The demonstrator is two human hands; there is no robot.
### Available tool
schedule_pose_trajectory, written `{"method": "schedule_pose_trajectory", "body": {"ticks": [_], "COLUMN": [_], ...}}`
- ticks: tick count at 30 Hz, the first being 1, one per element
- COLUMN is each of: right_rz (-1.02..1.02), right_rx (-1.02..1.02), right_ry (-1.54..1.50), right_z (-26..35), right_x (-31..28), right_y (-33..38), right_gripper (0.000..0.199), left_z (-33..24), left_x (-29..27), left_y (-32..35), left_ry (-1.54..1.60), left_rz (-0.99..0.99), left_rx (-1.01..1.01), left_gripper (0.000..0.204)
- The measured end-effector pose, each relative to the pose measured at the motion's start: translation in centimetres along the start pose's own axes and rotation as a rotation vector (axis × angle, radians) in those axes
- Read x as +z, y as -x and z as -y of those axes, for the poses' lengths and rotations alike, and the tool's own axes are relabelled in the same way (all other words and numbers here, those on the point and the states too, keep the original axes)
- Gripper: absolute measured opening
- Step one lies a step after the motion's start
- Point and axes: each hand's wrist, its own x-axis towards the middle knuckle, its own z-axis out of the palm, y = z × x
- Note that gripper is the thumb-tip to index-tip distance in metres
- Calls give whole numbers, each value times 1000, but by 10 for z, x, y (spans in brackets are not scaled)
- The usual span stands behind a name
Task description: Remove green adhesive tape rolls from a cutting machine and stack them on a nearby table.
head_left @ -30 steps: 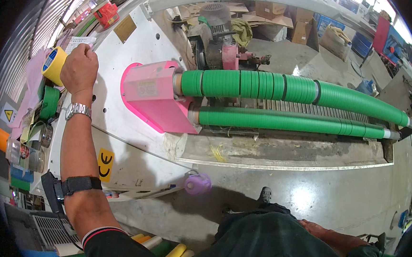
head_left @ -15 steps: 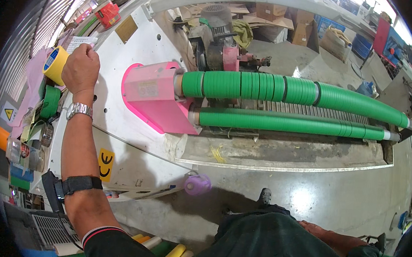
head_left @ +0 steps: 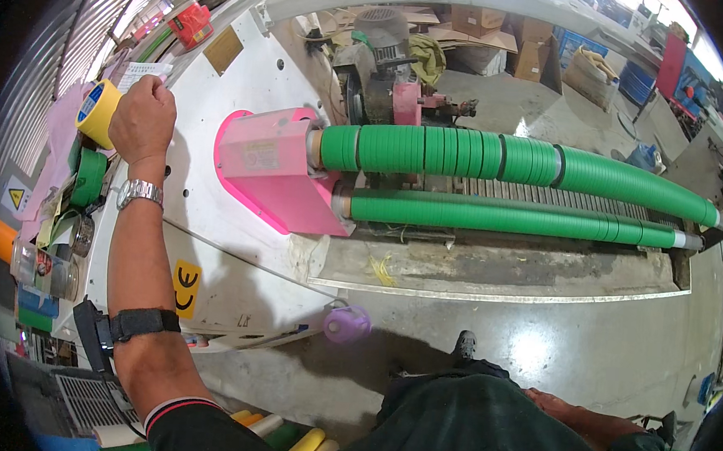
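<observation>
At the left, over the edge of the white machine housing (head_left: 221,73), my left hand (head_left: 142,120) is closed, its back towards me. Whatever its curled fingers hold, if anything, is hidden, beside a sheet of paper (head_left: 148,69). Just left of it rests a yellow tape roll (head_left: 101,115), with a green tape roll (head_left: 90,180) below. My right hand (head_left: 546,401) hangs low against my body, its fingers mostly hidden. Two long green rolls, an upper one (head_left: 459,153) cut into bands and a lower one (head_left: 496,215), stretch rightwards from a pink guard (head_left: 273,165).
A clear jar (head_left: 56,275) stands at the housing's left edge, and a red container (head_left: 191,26) farther back. A purple cup-like object (head_left: 346,323) hangs at the housing's front. Behind the rolls are a motor (head_left: 381,32), cardboard boxes (head_left: 476,22) and a sack (head_left: 590,75).
</observation>
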Motion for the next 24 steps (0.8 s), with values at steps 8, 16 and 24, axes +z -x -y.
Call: {"method": "schedule_pose_trajectory", "body": {"ticks": [8, 16, 24], "right_rz": [70, 50, 54], "right_rx": [97, 133, 167], "right_ry": [-60, -125, -159], "right_z": [4, 6, 4], "right_x": [-4, -6, -5], "right_y": [-3, -3, -3], "right_gripper": [74, 73, 72], "left_z": [1, 1, 4], "left_x": [0, 2, 5], "left_y": [1, 1, 0], "left_ry": [32, 13, 7], "left_rz": [-16, -22, -25], "left_rx": [8, 11, 16], "left_gripper": [19, 19, 19]}}
